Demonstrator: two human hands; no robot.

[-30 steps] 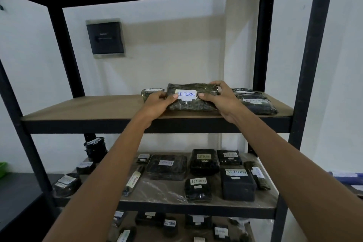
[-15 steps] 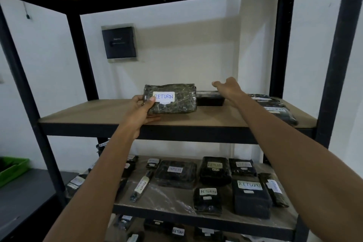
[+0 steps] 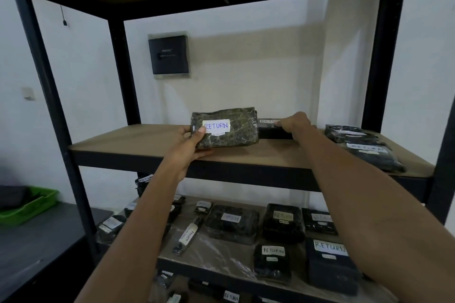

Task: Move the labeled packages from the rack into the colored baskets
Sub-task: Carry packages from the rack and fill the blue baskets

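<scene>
The left hand point(image 3: 190, 141) grips the green-wrapped RETURN package point(image 3: 231, 130) by its end, upright over the upper shelf point(image 3: 138, 140), seemingly leaving the right hand point(image 3: 294, 124) free to curl its fingers over the flat black package point(image 3: 270, 130) just behind.

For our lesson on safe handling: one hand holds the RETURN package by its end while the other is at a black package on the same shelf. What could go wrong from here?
The left hand holds the RETURN package only at its left end; that grip could slip or let it tip. The right hand is on the black package right beside it; pulling that out might knock the held one.
</scene>
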